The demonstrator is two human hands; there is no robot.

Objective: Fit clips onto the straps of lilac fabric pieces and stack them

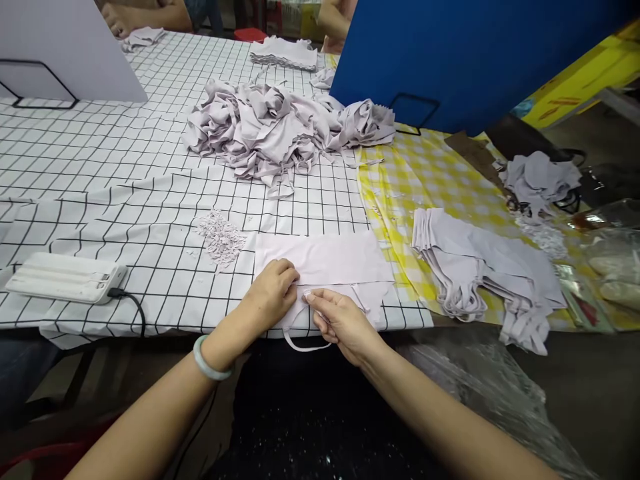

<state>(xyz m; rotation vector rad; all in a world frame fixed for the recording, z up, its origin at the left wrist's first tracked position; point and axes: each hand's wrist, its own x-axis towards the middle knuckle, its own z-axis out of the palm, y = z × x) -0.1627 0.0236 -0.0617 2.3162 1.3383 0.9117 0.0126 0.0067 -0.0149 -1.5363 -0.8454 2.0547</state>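
Observation:
A pale lilac garment piece (325, 257) with a thin strap (305, 348) lies flat at the table's front edge, its lower part hanging slightly over. My left hand (273, 293) is closed on the left side of the cloth, fingers curled and pressed together. Just right of it, my right hand (345, 323) pinches with thumb and forefinger at the garment's lower part. A small whitish bit shows at those fingertips; whether it is a loose scrap or part of the garment, I cannot tell. Small fabric clippings (223, 240) form a heap to the left.
A crumpled pile of lilac garments (280, 130) lies farther back. Stacked garments (485, 260) rest on the yellow checked cloth (415, 173) at right. A white power bank (65, 277) with a black cable lies left. Blue (450, 60) and white (65, 47) panels stand behind; other people's hands show beyond.

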